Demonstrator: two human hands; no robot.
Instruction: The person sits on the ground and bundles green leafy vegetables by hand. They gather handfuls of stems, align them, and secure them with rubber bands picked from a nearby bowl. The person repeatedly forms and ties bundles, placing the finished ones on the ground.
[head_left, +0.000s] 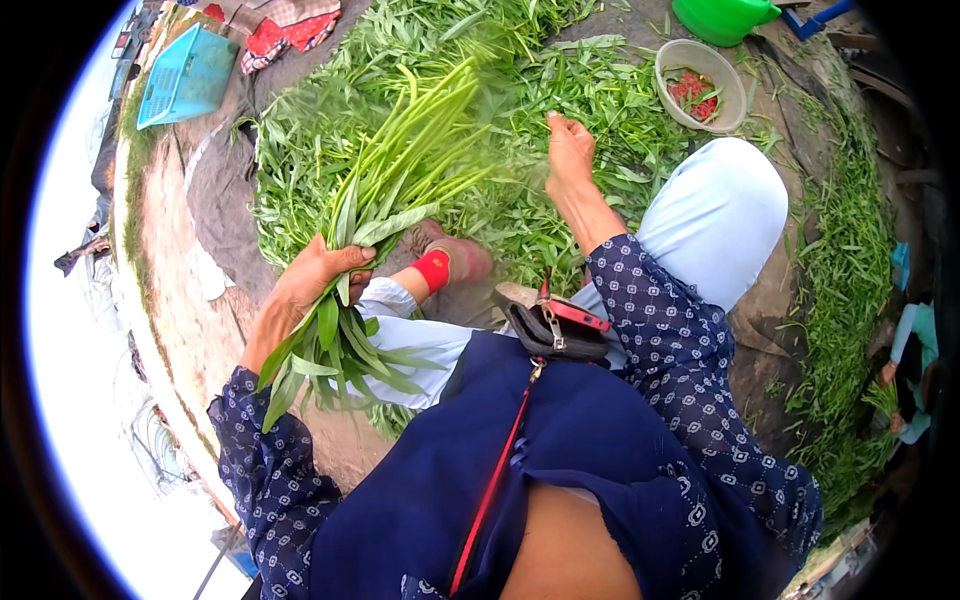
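Observation:
My left hand (324, 268) is closed around a bunch of long-stemmed leafy greens (409, 161), which look like water spinach. The pale stems fan out up and to the right, and the leaves hang below the fist. To the right, my right hand (570, 146) is raised over the pile, its thumb and forefinger together; whether something thin is pinched between them I cannot tell. A large heap of loose greens (622, 97) spreads on the ground sheet in front of me, around my feet.
A clear plastic bowl (731, 94) with small red pieces stands beside my knee, near a green plastic container (720, 19). A blue basket (184, 79) and patterned cloth (292, 30) lie at upper left. At far right, another person (916, 337) holds greens beside a long heap (847, 300).

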